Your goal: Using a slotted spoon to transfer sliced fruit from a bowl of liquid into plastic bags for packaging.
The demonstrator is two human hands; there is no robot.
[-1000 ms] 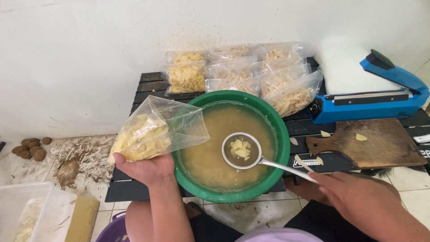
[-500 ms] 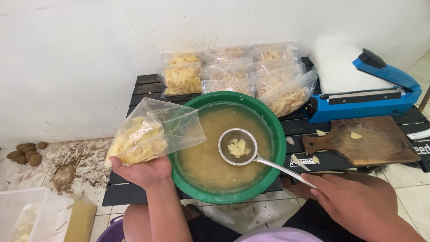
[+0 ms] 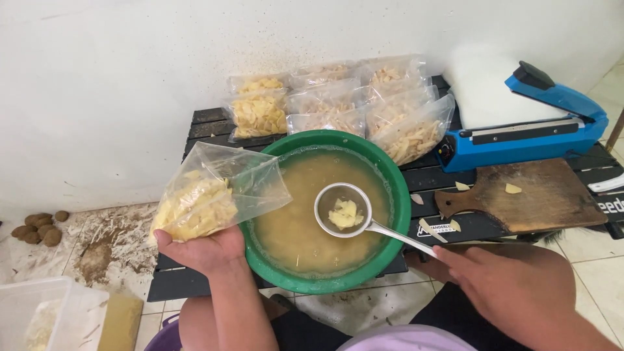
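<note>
head view: left hand (image 3: pixel 205 250) grips a clear bag (image 3: pixel 218 195) of pale slices, right hand (image 3: pixel 513 286) a ladle (image 3: pixel 344 211).

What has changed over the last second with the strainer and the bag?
Little. The round metal strainer ladle in the right hand keeps its few pale slices above the cloudy liquid in the green round basin, drifting slightly toward the basin's middle. The left hand still holds the clear plastic bag of yellow slices at the basin's left rim. Nothing was taken up or let go.
</note>
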